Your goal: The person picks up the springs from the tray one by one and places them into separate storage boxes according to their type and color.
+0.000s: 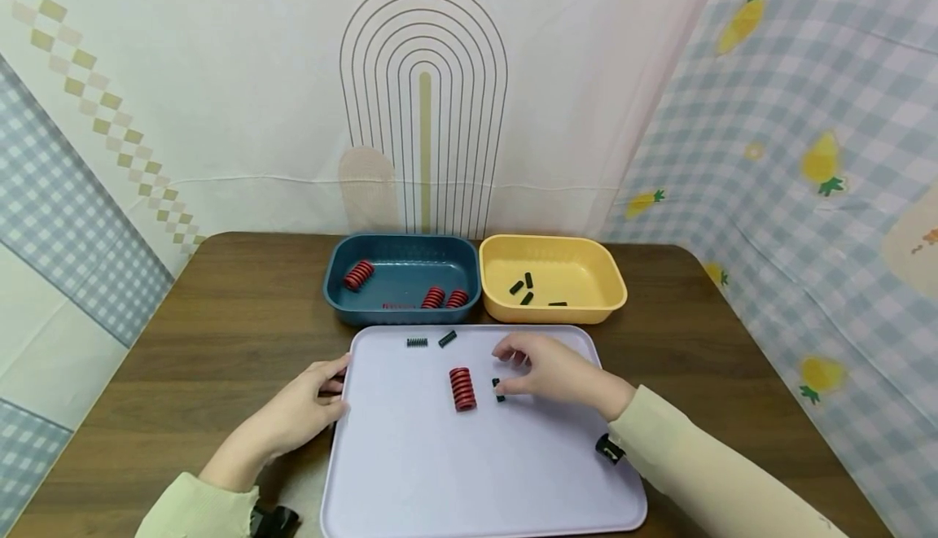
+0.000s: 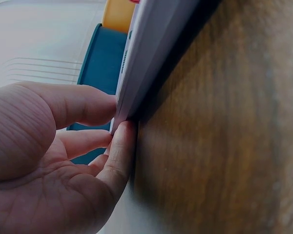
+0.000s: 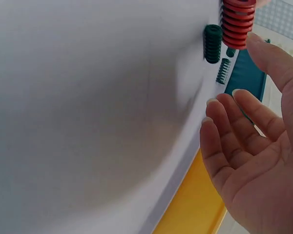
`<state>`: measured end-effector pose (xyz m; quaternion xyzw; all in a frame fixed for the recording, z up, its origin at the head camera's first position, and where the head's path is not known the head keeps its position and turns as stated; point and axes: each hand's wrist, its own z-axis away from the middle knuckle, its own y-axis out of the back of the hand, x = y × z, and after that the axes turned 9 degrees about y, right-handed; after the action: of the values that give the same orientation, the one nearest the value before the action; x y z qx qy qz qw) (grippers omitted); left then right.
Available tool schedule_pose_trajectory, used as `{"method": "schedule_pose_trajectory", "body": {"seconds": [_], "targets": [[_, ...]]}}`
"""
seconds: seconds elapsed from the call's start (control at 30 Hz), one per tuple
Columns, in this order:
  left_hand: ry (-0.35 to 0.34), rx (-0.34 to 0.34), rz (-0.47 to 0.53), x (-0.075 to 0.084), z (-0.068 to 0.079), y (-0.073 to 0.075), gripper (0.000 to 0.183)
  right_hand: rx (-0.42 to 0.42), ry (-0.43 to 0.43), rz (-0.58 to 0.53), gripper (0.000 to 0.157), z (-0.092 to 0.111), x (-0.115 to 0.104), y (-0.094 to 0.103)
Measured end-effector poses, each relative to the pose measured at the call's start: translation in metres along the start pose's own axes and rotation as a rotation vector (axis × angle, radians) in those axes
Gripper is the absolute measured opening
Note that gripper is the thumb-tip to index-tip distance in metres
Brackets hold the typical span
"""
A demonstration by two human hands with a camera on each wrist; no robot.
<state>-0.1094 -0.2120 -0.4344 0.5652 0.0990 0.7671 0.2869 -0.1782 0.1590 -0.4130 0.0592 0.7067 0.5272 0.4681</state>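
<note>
A large red coil spring (image 1: 462,389) lies on the pale lilac tray (image 1: 469,473). To its right is a small dark green coil spring (image 3: 213,45), beside the thumb of my right hand (image 1: 545,369). That hand hovers over the tray with thumb and fingers apart; the right wrist view shows its palm (image 3: 268,180) bare. Two more small green springs (image 1: 417,343) lie near the tray's far edge. My left hand (image 1: 304,408) holds the tray's left edge, thumb and fingers against the rim (image 2: 132,83) in the left wrist view.
Behind the tray stands a blue bin (image 1: 401,317) with several red springs inside. A yellow bin (image 1: 611,306) with several small dark springs adjoins it on the right. Brown wooden tabletop (image 1: 220,302) surrounds the tray, and patterned cloth (image 1: 586,74) hangs behind.
</note>
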Motion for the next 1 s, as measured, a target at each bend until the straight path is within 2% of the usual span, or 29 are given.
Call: {"method": "schedule_pose_trajectory", "body": {"seconds": [0.13,0.3,0.6,1.0], "targets": [[0.001,-0.006,0.003,0.002,0.001,0.0,0.066,-0.024,0.018,0.008,0.043,0.001,0.0,-0.003],[0.002,-0.009,0.005,0.002,0.001,0.001,0.066,-0.064,-0.003,-0.001,0.045,0.003,-0.001,-0.005],[-0.002,-0.011,-0.007,0.002,0.001,0.001,0.066,-0.078,-0.002,0.031,0.045,0.004,0.001,-0.008],[0.009,-0.009,0.014,0.001,0.001,-0.001,0.066,-0.066,0.029,0.057,0.029,0.004,0.0,-0.013]]}}
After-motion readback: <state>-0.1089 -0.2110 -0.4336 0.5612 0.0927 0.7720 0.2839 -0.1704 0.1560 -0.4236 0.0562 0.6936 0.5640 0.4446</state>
